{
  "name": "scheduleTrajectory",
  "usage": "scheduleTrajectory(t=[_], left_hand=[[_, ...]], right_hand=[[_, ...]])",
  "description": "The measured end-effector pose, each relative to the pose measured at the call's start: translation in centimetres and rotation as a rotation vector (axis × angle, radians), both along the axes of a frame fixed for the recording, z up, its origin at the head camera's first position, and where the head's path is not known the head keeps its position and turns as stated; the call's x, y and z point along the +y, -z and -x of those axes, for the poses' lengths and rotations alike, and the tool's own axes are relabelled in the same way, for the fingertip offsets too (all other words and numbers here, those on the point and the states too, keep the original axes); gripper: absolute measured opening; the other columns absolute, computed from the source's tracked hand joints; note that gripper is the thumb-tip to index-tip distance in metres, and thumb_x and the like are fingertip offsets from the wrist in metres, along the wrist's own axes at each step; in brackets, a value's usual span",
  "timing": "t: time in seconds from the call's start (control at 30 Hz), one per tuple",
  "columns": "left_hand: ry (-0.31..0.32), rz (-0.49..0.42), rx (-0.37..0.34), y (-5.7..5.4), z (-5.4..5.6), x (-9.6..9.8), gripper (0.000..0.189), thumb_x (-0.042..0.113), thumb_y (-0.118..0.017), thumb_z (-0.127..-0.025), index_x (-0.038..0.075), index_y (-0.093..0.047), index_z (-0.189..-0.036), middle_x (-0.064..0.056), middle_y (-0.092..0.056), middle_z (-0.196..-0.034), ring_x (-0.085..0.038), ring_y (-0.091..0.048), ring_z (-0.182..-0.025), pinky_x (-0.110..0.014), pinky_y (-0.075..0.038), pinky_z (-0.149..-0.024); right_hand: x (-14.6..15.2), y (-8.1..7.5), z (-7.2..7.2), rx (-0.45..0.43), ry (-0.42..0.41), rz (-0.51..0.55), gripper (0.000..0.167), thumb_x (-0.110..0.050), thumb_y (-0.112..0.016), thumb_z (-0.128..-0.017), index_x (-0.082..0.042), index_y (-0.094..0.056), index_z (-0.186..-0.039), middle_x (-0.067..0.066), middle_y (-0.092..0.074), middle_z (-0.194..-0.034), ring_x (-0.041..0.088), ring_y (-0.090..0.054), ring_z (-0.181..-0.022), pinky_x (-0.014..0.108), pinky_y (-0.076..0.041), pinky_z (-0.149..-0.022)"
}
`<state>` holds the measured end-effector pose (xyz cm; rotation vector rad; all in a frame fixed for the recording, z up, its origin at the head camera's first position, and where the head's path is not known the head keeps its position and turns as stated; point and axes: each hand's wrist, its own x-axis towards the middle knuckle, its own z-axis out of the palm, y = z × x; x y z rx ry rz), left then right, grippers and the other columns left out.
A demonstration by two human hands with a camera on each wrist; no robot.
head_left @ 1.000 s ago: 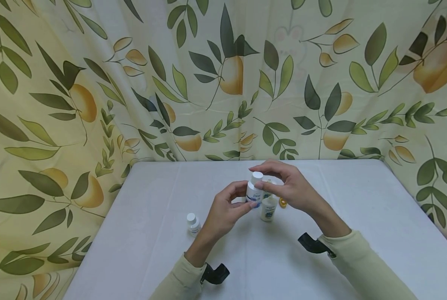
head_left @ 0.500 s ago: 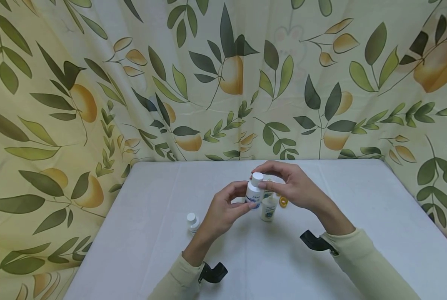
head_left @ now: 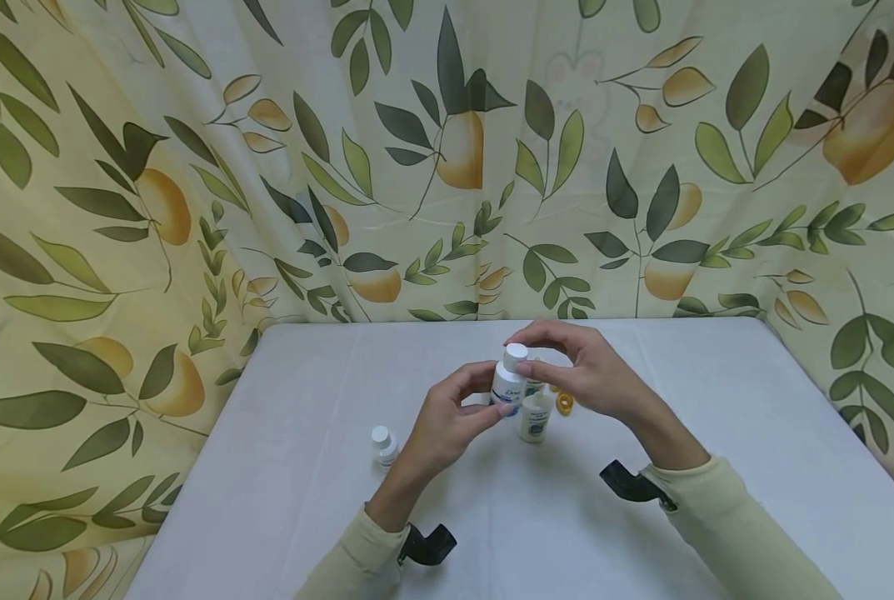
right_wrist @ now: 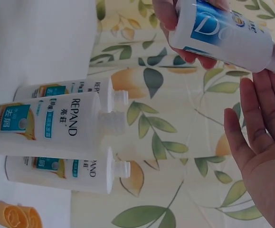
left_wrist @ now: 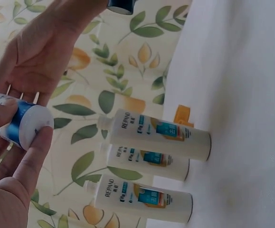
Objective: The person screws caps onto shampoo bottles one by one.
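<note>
A small white bottle with a blue label and a white cap [head_left: 516, 356], marked like Dove in the right wrist view, is held tilted above the table. My left hand [head_left: 450, 425] grips the bottle's body [right_wrist: 222, 35] between thumb and fingers. With thumb and fingertips my right hand [head_left: 589, 371] pinches the cap, its other fingers extended. Just behind and below stand three white REPAND bottles [left_wrist: 161, 135], upright with bare necks. Beside them lie small orange cap-like pieces [right_wrist: 16, 216].
A second small white bottle [head_left: 384, 446] with a white cap stands left of my left forearm. The white-covered table [head_left: 304, 500] ends at a fruit-and-leaf patterned curtain [head_left: 447, 167]. A black camera mount [head_left: 427, 546] sits on each wrist.
The hands stay almost in place around the bottle. My right hand and forearm have shifted slightly to the right, with the fingers still at the cap.
</note>
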<state>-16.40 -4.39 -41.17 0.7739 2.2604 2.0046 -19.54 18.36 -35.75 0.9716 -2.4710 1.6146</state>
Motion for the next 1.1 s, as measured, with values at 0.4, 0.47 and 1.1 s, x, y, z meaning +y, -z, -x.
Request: scheduleTrajectory(t=[0.4,0.47,1.1], left_hand=[[-0.005,-0.011,-0.014,0.0,0.0,0.0,0.05,0.013,-0.078,-0.091,0.018,-0.06,-0.137,-0.002,-0.062,-0.128,-0.02,-0.062,-0.116,-0.028,-0.058,-0.093],[-0.007,-0.01,-0.011,0.1,0.0,-0.1,0.049,0.013,-0.078,-0.091,0.018,-0.061,-0.136,-0.001,-0.063,-0.128,-0.02,-0.062,-0.115,-0.028,-0.058,-0.093],[-0.134,0.034,0.112,-0.1,-0.5,0.4,0.047,0.012,-0.078,-0.091,0.013,-0.063,-0.135,-0.005,-0.065,-0.123,-0.021,-0.065,-0.112,-0.026,-0.06,-0.086]], right_hand=[[-0.9,0.3,-0.2,-0.02,0.021,0.023,0.026,-0.012,-0.074,-0.093,-0.016,-0.071,-0.118,-0.003,-0.067,-0.12,0.017,-0.061,-0.12,0.058,-0.041,-0.11],[-1.0,0.3,-0.2,-0.013,0.03,0.023,0.025,-0.011,-0.074,-0.093,-0.016,-0.072,-0.118,-0.003,-0.067,-0.12,0.017,-0.061,-0.119,0.057,-0.042,-0.109],[-2.4,0.7,-0.8,0.024,0.216,0.111,0.017,-0.015,-0.083,-0.086,-0.015,-0.078,-0.103,-0.001,-0.072,-0.102,0.024,-0.062,-0.101,0.039,-0.048,-0.089]])
